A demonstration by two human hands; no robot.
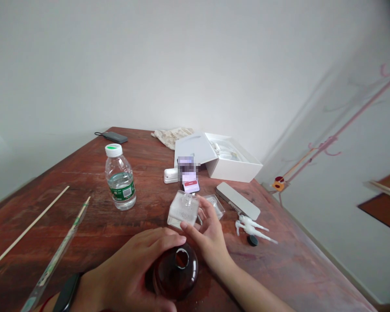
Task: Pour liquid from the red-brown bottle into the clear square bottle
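L hand [130,264] clenched round dark red glass bottle [175,273], open neck up, base hidden by hand. R hand [208,234] loosely open, fingers [191,228] against sq clear glass bottle [183,209] on desk [273,268]; pixelated item [186,169] beyond, unreadable.

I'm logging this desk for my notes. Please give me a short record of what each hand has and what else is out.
left hand: gripping a dark red glass bottle, open neck upward
right hand: fingers spread, right beside a clear square glass bottle
near the hands: small clear glass piece, two white pump sprayers, black cap
farther off: plastic water bottle, white box, wooden skewer
surface: reddish-brown wooden table
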